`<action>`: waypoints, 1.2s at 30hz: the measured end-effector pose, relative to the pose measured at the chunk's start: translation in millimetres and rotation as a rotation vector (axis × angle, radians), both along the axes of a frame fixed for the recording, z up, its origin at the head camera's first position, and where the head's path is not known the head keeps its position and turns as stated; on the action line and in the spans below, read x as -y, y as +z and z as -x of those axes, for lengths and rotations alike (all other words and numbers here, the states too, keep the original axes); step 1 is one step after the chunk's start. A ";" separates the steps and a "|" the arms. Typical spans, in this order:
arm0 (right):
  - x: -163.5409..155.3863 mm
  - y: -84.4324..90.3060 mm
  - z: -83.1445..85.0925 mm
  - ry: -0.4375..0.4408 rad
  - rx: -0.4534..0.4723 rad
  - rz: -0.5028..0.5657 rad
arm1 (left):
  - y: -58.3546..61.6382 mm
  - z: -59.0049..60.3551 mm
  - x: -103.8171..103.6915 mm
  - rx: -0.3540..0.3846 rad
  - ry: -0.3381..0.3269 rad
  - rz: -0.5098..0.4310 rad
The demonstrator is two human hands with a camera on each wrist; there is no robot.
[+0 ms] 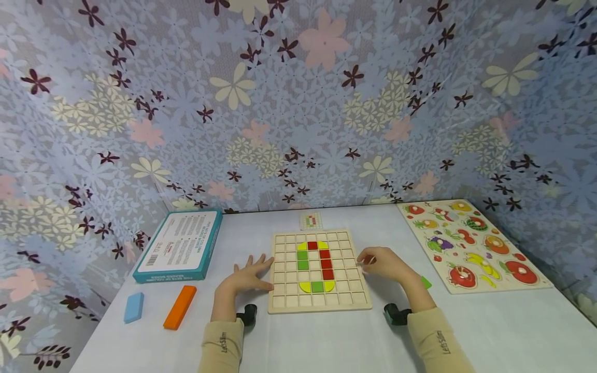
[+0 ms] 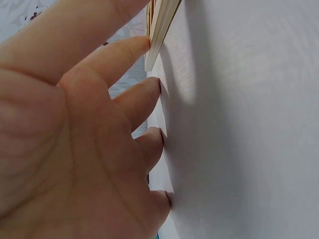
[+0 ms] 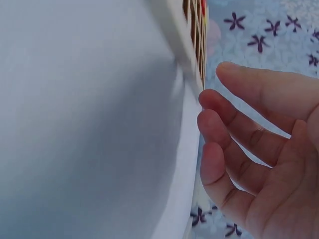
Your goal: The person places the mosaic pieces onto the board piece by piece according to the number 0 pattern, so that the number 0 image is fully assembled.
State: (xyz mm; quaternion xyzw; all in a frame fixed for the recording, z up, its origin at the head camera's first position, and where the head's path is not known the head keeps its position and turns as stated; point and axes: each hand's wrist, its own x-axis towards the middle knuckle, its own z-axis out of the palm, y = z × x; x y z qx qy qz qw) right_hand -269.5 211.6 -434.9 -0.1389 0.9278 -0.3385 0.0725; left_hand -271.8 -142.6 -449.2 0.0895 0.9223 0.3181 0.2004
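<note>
A square wooden grid board lies flat in the middle of the table. Red squares, green squares and yellow rounded corner pieces sit in its cells, laid out as a ring. At the board's left edge my left hand spreads its fingers, with thumb and index fingertips touching the rim. My right hand is by the right edge, its fingers loosely bent; in the right wrist view nothing shows between thumb and fingers. Behind the board lies a small pattern card with a similar figure.
A teal box lies at the left, with a blue block and an orange block in front. To the right is a fruit puzzle board. A green piece shows partly beside my right forearm. A flowered cloth hangs behind.
</note>
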 end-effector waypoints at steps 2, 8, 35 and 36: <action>-8.6 1.0 -2.0 -0.006 -0.016 -0.020 | 0.3 -0.4 -0.4 -0.001 -0.001 0.001; -28.7 2.8 -7.8 -0.023 -0.023 -0.039 | 1.3 -1.4 -0.7 -0.006 -0.005 0.006; -65.6 17.0 -29.7 -0.183 0.198 -0.329 | 0.7 -1.2 -1.3 -0.005 -0.001 0.002; -65.5 16.5 -29.8 -0.183 0.192 -0.328 | 0.8 -1.3 -1.4 -0.004 -0.002 0.002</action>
